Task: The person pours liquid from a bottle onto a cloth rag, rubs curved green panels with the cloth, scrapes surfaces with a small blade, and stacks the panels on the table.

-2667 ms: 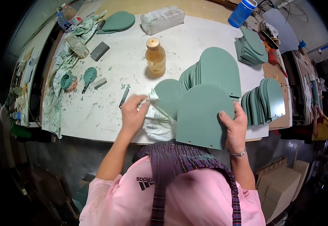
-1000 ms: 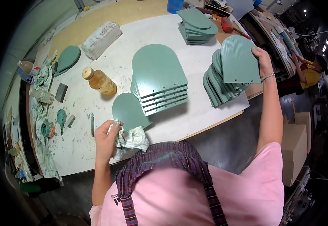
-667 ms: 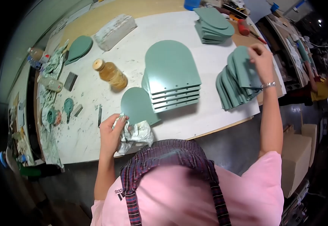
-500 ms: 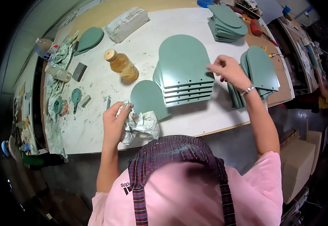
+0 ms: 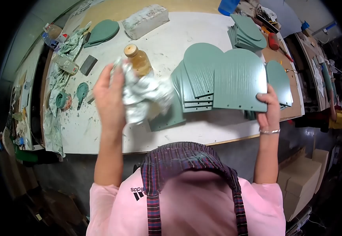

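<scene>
A pale, crumpled cloth (image 5: 145, 96), blurred by motion, is gripped in my left hand (image 5: 110, 94), raised over the table just in front of a glass bottle of amber liquid (image 5: 140, 65). With fingers and thumb on its lower right corner, my right hand (image 5: 271, 105) holds a green round-topped panel (image 5: 239, 78) with small holes along its straight edge. This panel overlaps the right side of a stack of similar green panels (image 5: 198, 70). Partly behind the cloth, one more green panel (image 5: 170, 117) lies at the stack's lower left.
More green panels lie at the back right (image 5: 247, 33), at the right (image 5: 279, 82) and at the back left (image 5: 104, 31). A whitish block (image 5: 146, 21) stands at the back. Left are a dark grey block (image 5: 88, 65) and a green-coated jar (image 5: 62, 100). Cardboard boxes (image 5: 302, 181) sit below right.
My right hand has taken hold of a panel, shifted right from the stack. The cloth in my left hand has risen. The whole view has shifted slightly.
</scene>
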The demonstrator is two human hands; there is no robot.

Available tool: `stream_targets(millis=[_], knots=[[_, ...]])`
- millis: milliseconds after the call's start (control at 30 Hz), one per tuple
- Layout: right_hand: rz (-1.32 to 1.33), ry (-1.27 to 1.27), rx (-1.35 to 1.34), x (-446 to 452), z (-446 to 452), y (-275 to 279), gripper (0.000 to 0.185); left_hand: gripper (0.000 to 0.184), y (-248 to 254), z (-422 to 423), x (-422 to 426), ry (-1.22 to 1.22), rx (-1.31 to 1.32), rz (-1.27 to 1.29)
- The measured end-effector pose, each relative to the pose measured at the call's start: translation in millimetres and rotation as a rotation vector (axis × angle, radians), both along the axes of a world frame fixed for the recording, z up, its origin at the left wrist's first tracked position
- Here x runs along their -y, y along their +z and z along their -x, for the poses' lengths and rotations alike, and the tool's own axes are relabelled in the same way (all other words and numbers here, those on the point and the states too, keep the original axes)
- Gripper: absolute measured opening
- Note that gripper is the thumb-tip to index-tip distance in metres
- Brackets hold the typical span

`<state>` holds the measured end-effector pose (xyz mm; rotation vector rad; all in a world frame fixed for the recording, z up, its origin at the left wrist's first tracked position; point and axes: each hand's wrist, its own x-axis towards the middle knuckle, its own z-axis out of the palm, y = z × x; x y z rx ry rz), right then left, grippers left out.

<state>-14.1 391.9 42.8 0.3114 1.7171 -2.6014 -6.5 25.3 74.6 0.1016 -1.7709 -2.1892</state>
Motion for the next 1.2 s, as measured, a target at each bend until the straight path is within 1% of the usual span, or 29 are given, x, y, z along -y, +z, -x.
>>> stream_targets(millis=[33,67,100,133,167,200,233,267,333,400,433,500,567,600,633,667,733,800,833,900,933,967,1000,1033,1067,1100,1133,1167,1200], knots=[[0.003,-0.004,-0.009,12.5,-7.2,-0.5,0.032,0.027,4.4,8.4,-16.0,-0.092,-0.119,0.052],[0.004,0.02,-0.016,22.5,-14.4,-7.3,0.034,0.031,4.8,14.1,-35.7,-0.15,-0.2,0.264],[0.028,0.069,-0.023,41.6,-22.4,-6.4,0.036,0.04,14.0,1.6,-54.6,-0.466,-0.166,0.264],[0.063,0.115,0.003,65.0,-32.2,-1.0,0.038,0.044,9.9,8.1,-85.5,-0.414,-0.547,0.646],[0.175,0.02,0.037,94.3,-41.1,8.3,0.041,0.048,2.1,18.7,-105.2,-0.337,-0.928,1.026],[0.148,0.048,0.123,97.5,-54.3,2.4,0.043,0.048,-1.6,26.5,-100.8,-0.33,-0.93,1.029],[0.187,0.125,0.128,111.6,-59.3,13.9,0.037,0.045,-4.5,34.3,-92.2,-0.237,-0.944,1.193],[0.195,0.135,0.111,110.8,-63.3,4.2,0.033,0.042,-9.0,43.6,-82.0,-0.15,-0.96,1.354],[0.205,0.138,0.098,108.5,-74.6,-16.2,0.029,0.036,-42.3,64.2,-44.1,-0.571,0.072,0.603],[0.171,0.153,0.097,107.6,-81.5,-23.5,0.025,0.031,-57.2,67.0,-7.4,-0.245,0.144,0.667],[0.178,0.148,0.089,112.8,-77.4,-20.6,0.025,0.031,-44.3,62.0,-9.1,-0.248,0.137,0.676],[0.221,0.121,0.198,128.2,-73.3,-14.4,0.027,0.031,-18.0,29.3,-19.6,-0.127,-0.237,0.672],[0.182,0.206,0.162,136.1,-74.2,-17.2,0.032,0.032,-7.1,13.4,-58.0,-0.251,-0.785,0.957],[0.096,0.251,0.161,138.6,-78.1,-14.3,0.033,0.032,-8.0,11.5,-56.6,-0.234,-0.778,0.96],[0.01,0.298,0.158,142.0,-78.7,-8.2,0.034,0.032,-10.0,9.9,-54.8,-0.315,-0.75,1.077],[0.106,0.239,0.164,152.1,-75.9,-0.8,0.03,0.032,-13.0,8.0,-53.1,-0.409,-0.719,1.191],[0.143,0.289,0.132,136.0,-84.3,-28.0,0.031,0.029,-26.9,25.2,-20.3,-0.489,0.009,0.937],[0.218,0.313,0.063,124.3,-94.0,-56.1,0.034,0.032,-58.8,41.1,25.1,-0.435,0.18,0.651],[0.225,0.306,0.058,128.5,-91.8,-46.7,0.034,0.032,-55.1,37.0,25.3,-0.442,0.177,0.66],[0.345,0.13,0.107,140.1,-88.0,-20.6,0.038,0.034,-49.3,8.9,21.8,-0.409,0.344,-0.207],[0.329,0.124,0.084,140.2,-84.1,-24.9,0.048,0.035,-51.4,-3.0,14.6,-0.406,0.32,-0.188],[0.328,0.117,0.083,141.2,-79.0,-26.6,0.048,0.036,-52.8,-11.0,3.1,-0.401,0.289,-0.17],[0.186,0.129,0.038,143.1,-74.0,-27.1,0.049,0.035,-45.0,-15.0,-10.3,-0.31,0.152,-0.063],[0.042,0.147,-0.006,143.6,-69.1,-27.6,0.051,0.035,-39.2,-16.6,-10.7,-0.308,0.149,-0.069],[-0.113,0.188,-0.037,141.7,-65.5,-28.8,0.044,0.035,-34.0,-18.4,-10.4,-0.286,0.124,0.044],[-0.118,0.192,-0.036,143.7,-62.8,-26.8,0.044,0.036,-26.8,-21.1,-10.3,-0.265,0.101,0.158],[-0.089,0.167,-0.031,148.2,-60.0,-23.9,0.04,0.038,-11.6,-25.9,-13.0,-0.247,0.024,0.365],[-0.059,0.142,-0.027,150.9,-56.9,-22.1,0.036,0.042,-2.0,-30.5,-19.0,-0.262,-0.077,0.353],[-0.06,0.144,-0.028,150.0,-53.6,-37.0,0.036,0.046,4.1,-33.6,-27.5,-0.276,-0.177,0.341]])
